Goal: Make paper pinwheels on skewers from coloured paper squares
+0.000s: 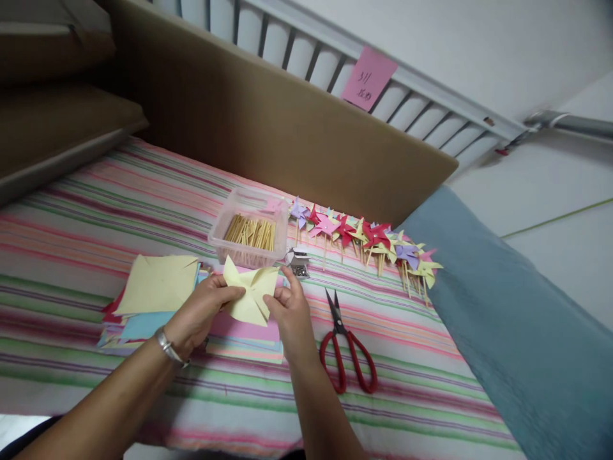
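Head view: left hand (204, 311) and right hand (291, 314) pinch yellow paper (248, 308), partly hiding the pink sheet (239, 329) beneath.

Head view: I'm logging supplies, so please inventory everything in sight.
cut sheet: 1, pale yellow, centre
left stack: 1, mixed papers, left of sheet
near stack: 1, pink-topped papers, below sheet
box: 1, clear, beyond sheet
sticks: many, tan, in box
small case: 1, whitish, by box
scissors: 1, red handles, dark blades, right of sheet
pinwheels: many, red, pink, purple, yellow, beyond scissors
cloth: 1, striped multicolour, underneath
board: 1, brown, behind box
stacked items: 2+, brown, upper left
slatted panel: 1, white, behind board
note: 1, pink, on panel
side surface: 1, blue, right
pipe: 1, grey, upper right
strip: 1, green, far right
wall: 1, white, upper right
bracelet: 1, silver, lower left
left hand: 1, holding sheet
right hand: 1, holding sheet
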### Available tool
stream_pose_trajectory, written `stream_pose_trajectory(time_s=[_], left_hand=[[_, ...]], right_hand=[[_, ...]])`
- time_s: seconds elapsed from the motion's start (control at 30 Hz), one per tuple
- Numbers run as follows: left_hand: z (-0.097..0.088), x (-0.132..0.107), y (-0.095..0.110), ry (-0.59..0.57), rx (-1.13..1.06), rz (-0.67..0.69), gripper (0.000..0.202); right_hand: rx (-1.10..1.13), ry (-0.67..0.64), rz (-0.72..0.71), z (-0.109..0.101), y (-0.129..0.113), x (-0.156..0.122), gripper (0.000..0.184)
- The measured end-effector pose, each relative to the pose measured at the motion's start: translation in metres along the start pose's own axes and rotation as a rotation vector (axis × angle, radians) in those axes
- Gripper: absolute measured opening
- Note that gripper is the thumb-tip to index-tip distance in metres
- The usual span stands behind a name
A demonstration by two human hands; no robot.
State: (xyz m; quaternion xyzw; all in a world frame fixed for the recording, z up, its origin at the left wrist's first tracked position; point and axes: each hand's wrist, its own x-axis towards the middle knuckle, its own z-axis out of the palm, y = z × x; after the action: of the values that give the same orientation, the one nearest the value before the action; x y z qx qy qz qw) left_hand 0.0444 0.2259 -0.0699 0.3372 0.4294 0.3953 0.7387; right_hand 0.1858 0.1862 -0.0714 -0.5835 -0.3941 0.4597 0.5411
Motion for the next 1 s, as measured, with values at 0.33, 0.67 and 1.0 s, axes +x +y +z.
stream_pose_trajectory(time_s=[0.33, 0.67, 1.0], left_hand=[[-0.014, -0.001, 0.017, 0.072, -0.072, 0.023, 0.015], [-0.014, -0.006, 0.020, 0.074, -0.001, 0.025, 0.015], [-0.006, -0.003, 0.003, -0.046, 0.158, -0.030, 0.029]], right_hand=[[-0.665, -0.061, -0.800, -0.009, -0.013, -0.012, 0.023], [-0.787, -0.216, -0.793, -0.008, -0.011, -0.014, 0.015], [-0.866, -0.082, -0.724, -0.005, -0.010, -0.015, 0.010]])
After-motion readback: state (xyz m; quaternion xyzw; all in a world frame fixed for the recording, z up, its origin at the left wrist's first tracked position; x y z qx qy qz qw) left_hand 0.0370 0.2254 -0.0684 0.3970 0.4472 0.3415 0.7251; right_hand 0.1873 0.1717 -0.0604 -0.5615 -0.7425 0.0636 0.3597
